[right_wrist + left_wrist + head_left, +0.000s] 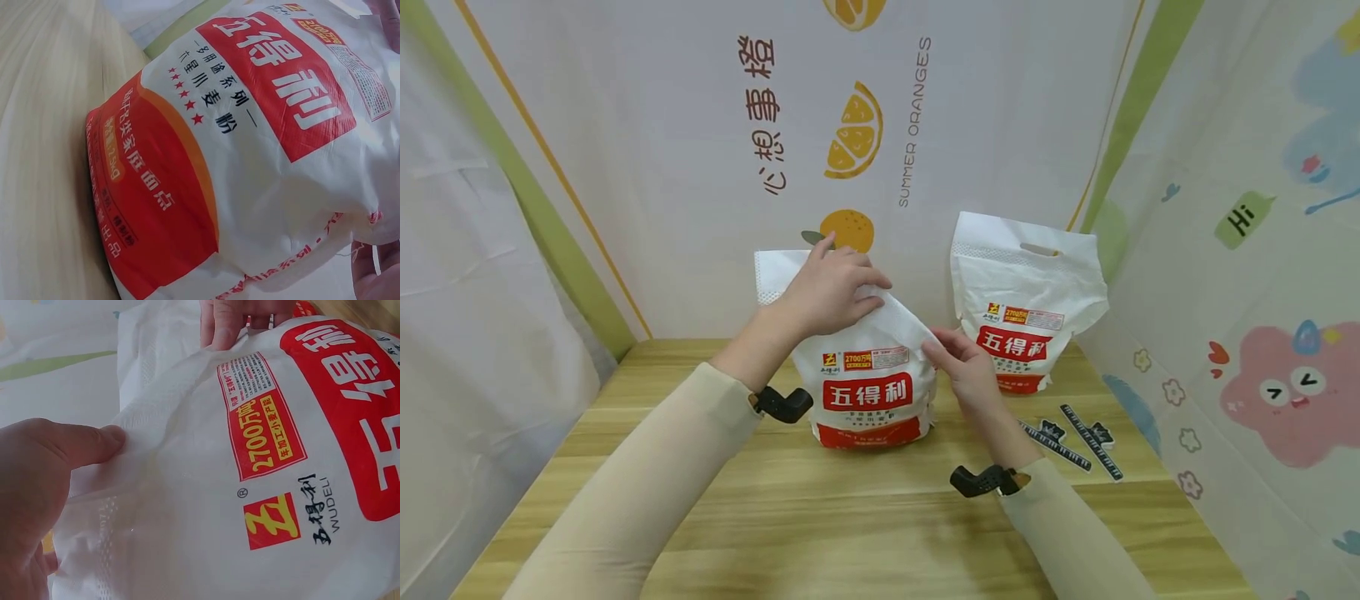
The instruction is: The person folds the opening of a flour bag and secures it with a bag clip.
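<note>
A white flour bag with red printed panels stands upright on the table, its top band folded down toward the right. My left hand pinches that top band from above; in the left wrist view its thumb presses on the white fabric. At the bag's upper right corner, my right hand pinches the edge between thumb and fingers. The right wrist view shows the bag's lower front resting on the wood, with only part of the right hand visible.
A second, similar flour bag with a cut-out handle stands behind to the right. Two dark patterned strips with small crown-like pieces lie on the wooden table near the right forearm. Printed curtains enclose the back and sides.
</note>
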Demonstrator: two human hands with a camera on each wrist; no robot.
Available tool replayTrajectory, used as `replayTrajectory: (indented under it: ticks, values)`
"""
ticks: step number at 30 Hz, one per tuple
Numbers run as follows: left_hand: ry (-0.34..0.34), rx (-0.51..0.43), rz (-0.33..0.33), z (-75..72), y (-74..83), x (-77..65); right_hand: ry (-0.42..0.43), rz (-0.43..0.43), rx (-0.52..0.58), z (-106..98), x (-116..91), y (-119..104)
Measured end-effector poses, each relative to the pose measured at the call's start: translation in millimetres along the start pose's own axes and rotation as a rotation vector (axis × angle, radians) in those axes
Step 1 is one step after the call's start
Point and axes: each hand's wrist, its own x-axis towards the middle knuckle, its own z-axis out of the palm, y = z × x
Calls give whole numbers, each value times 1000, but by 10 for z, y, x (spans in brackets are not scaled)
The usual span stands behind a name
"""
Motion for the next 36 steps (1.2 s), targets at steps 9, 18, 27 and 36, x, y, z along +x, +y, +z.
replayTrajectory:
  ticks: [9,18,27,36]
  values:
    - [14,-61,-22,29,22,-16,29,22,2,33,4,9]
    - [54,-58,3,25,30,-10,77,-33,-73,16,36,5]
    - [80,-37,32,40,16,-13,91,-106,-143,15,20,-2]
    - [3,-24,40,45,31,22,99,-177,-202,26,-13,15]
